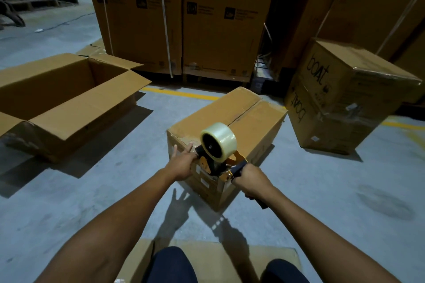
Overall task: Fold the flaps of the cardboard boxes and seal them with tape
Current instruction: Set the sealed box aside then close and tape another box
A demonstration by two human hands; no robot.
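A brown cardboard box (248,117) with its top flaps folded down stands on the floor in front of me, a seam running along its top. An orange and black tape dispenser (218,156) with a clear tape roll (219,141) sits on the box's near top edge. My right hand (251,180) grips the dispenser's black handle. My left hand (182,163) presses on the near corner of the box with straight fingers, beside the dispenser's front. A large open box (64,103) with spread flaps stands at the left.
Two stacked sealed boxes (340,96) printed "boat" stand at the right. Tall strapped cartons (179,18) form a wall behind. A yellow floor line (179,94) runs behind the box. A flat cardboard sheet (218,259) lies under my knees.
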